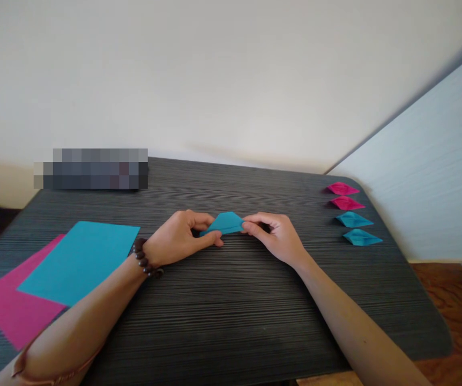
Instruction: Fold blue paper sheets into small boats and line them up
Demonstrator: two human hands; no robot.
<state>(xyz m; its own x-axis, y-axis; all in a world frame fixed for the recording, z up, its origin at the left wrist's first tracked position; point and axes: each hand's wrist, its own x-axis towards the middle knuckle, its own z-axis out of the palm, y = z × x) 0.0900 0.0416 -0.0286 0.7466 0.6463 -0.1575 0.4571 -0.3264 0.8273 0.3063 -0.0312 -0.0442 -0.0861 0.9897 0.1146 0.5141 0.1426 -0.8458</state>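
Observation:
A folded piece of blue paper (226, 221) is held between my two hands, just above or on the middle of the dark table. My left hand (183, 236) pinches its left end, thumb in front and fingers behind. At the right tip, my right hand (273, 233) grips it between thumb and fingertips. The paper has a flat top, slanting sides and a crease along its lower edge. My fingers hide both of its ends.
Left on the dark table (223, 321) lie a blue sheet (82, 262) and, partly under it, a pink sheet (17, 300). Two pink paper boats (342, 188) and two blue paper boats (362, 237) line the right side. A blurred-out dark object (98, 174) sits at the back left, near the wall.

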